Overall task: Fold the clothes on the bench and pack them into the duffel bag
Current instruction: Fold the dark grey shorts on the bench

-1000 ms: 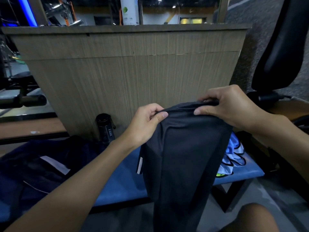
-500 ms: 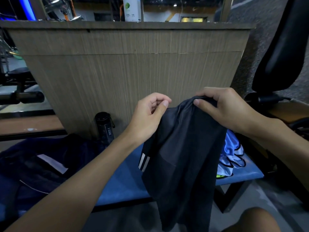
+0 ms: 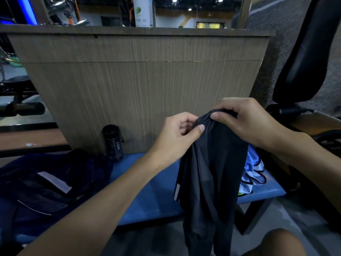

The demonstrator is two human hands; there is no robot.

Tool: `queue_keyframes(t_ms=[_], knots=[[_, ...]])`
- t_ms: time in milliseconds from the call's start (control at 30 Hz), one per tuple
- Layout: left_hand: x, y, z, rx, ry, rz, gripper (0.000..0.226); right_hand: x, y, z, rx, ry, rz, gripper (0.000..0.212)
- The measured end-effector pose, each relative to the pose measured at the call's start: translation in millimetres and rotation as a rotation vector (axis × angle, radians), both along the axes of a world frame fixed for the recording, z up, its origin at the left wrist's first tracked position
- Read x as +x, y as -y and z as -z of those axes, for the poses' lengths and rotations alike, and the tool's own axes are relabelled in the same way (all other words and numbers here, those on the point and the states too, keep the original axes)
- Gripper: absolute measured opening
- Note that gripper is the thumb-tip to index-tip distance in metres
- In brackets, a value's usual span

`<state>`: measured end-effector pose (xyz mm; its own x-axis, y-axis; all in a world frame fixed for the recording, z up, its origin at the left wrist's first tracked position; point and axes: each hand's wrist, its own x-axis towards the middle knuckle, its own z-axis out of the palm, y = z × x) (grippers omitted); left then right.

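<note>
A dark sports garment (image 3: pixel 212 172) hangs in front of the blue worktop (image 3: pixel 147 191), its top edge pinched in the grip of the left hand (image 3: pixel 175 139) and the right hand (image 3: pixel 245 121), close together. On the worktop lie a navy duffel bag (image 3: pixel 55 182) at left and a light-blue garment (image 3: pixel 253 170) at right.

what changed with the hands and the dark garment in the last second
The left hand and right hand moved toward each other along the top edge of the dark garment, both still pinching it. The edge, stretched wide a second ago, is now bunched, so the cloth hangs narrower. The duffel bag, bottle and light blue garment on the bench stayed put.
</note>
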<state>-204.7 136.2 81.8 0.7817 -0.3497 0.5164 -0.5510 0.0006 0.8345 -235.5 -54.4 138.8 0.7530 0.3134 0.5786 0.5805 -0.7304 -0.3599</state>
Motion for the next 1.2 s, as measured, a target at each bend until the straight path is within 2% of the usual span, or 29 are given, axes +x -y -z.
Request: queue_keyframes(t_ms=[133, 233, 333, 433, 467, 667, 933, 1000, 1133, 1200], knots=[[-2.1, 1.9, 1.1, -0.029, -0.013, -0.004, 0.019, -1.2, -0.8, -2.4, 0.005, -0.022, 0.049, 0.009], [-1.6, 1.5, 2.5, -0.009, -0.058, 0.001, 0.014, -1.3, -6.4, -2.1, 0.005, 0.067, 0.084, 0.012], [-1.1, -3.6, 4.3, 0.06, -0.085, 0.012, 0.019, -1.0, -10.6, -2.3, 0.027, 0.089, 0.09, 0.012], [1.4, -10.9, 8.6, 0.101, -0.087, -0.017, 0.006, -0.5, -8.5, -1.4, 0.029, 0.079, 0.097, 0.014], [1.7, -13.0, 9.5, 0.096, -0.091, -0.032, 0.002, -0.4, -7.1, -0.9, 0.044, 0.077, 0.102, 0.015], [4.9, -16.1, 12.0, -0.012, -0.072, -0.129, 0.016, 4.5, -8.8, -1.2, 0.118, 0.079, 0.124, 0.015], [20.4, -16.5, 12.9, 0.009, -0.037, -0.342, 0.011, 25.0, -10.3, 17.1, 0.262, 0.099, 0.222, 0.014], [36.9, -25.2, 2.8, 0.1, 0.048, -0.381, 0.016, 35.4, -8.1, 28.1, 0.325, 0.062, 0.251, 0.015], [90.9, -28.3, -29.4, 0.472, 0.36, -0.368, 0.021, 68.4, -2.7, 52.3, 0.513, -0.05, 0.306, 0.022], [123.1, -15.4, -45.1, 0.652, 0.523, -0.31, 0.023, 89.1, 1.3, 61.1, 0.672, -0.097, 0.33, 0.025]])
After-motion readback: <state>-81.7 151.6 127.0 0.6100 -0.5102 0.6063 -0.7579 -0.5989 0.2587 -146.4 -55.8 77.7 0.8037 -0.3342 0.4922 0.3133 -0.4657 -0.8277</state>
